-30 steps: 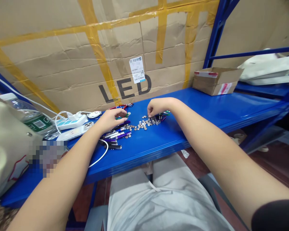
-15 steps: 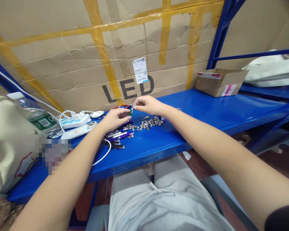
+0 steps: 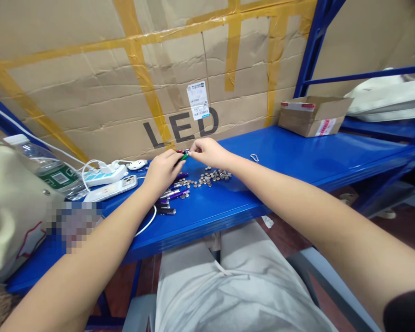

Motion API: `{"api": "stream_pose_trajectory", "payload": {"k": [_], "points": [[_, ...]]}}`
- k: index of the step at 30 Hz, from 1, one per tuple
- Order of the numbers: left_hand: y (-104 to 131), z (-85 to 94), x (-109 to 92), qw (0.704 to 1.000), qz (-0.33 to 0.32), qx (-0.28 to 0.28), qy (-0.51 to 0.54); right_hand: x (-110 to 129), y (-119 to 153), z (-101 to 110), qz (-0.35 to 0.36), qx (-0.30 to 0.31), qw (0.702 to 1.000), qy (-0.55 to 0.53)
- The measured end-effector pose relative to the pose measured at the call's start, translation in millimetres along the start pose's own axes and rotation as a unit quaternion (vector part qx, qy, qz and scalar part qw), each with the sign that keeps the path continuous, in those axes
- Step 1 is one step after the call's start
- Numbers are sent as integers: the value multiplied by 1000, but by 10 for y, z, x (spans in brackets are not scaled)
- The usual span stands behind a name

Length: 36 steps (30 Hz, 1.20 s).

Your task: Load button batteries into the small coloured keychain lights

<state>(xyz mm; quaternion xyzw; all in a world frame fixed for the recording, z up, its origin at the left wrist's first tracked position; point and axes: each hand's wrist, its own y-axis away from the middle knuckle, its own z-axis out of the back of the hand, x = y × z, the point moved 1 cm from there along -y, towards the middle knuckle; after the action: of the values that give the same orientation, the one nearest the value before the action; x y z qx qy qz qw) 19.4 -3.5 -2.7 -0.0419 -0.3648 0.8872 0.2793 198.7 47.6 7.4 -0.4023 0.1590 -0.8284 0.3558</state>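
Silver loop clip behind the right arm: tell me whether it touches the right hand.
Apart. The head view shows bare blue tabletop between the right hand and the silver loop clip.

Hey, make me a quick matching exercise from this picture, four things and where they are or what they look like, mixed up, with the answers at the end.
Things:
1. Green piece
2. Silver discs
3. Power strip
4. Small cardboard box

Descriptions:
A. White and blue, with cables at it
B. Standing toward the right on the blue table
C. Between the left hand and the right hand
D. Many, lying loose mid-table

Pairs: 1-C, 2-D, 3-A, 4-B
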Motion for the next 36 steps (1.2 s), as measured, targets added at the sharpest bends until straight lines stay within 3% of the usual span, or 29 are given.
{"api": "stream_pose_trajectory", "payload": {"k": [3, 6, 8, 11, 14, 18, 22, 25, 28, 32, 34, 36], "points": [[-1, 25, -10, 995, -23, -4, -98, 36, 12, -27, -92, 37, 990, -100], [-18, 63, -16, 990, -39, 6, -136, 54, 25, -36, -207, 83, 948, -227], [-32, 84, -12, 992, -25, 13, -121, 57, 34, -12, -222, 116, 935, -249], [-51, 100, 17, 999, 20, 18, -34, 45, 38, 60, -123, 144, 969, -157], [-58, 107, 58, 996, 48, 33, 73, 26, 30, 131, 20, 124, 992, 22], [-52, 125, 97, 985, 63, 62, 150, 29, 12, 167, 151, 117, 960, 205], [-47, 135, 109, 980, 61, 60, 179, 49, 18, 116, 179, 118, 949, 233], [-41, 137, 97, 986, 45, 31, 155, 56, 35, 35, 148, 96, 972, 153], [-23, 148, 67, 995, 30, 9, 93, 56, 43, -42, 48, 86, 995, 12], [-8, 163, 28, 999, 31, 6, -8, 66, 46, -100, -90, 130, 974, -164], [-23, 151, 20, 999, 36, 12, -2, 69, 48, -86, -109, 133, 972, -161], [-48, 124, 22, 997, 49, 24, 48, 65, 48, -42, -73, 114, 988, -78]]}}
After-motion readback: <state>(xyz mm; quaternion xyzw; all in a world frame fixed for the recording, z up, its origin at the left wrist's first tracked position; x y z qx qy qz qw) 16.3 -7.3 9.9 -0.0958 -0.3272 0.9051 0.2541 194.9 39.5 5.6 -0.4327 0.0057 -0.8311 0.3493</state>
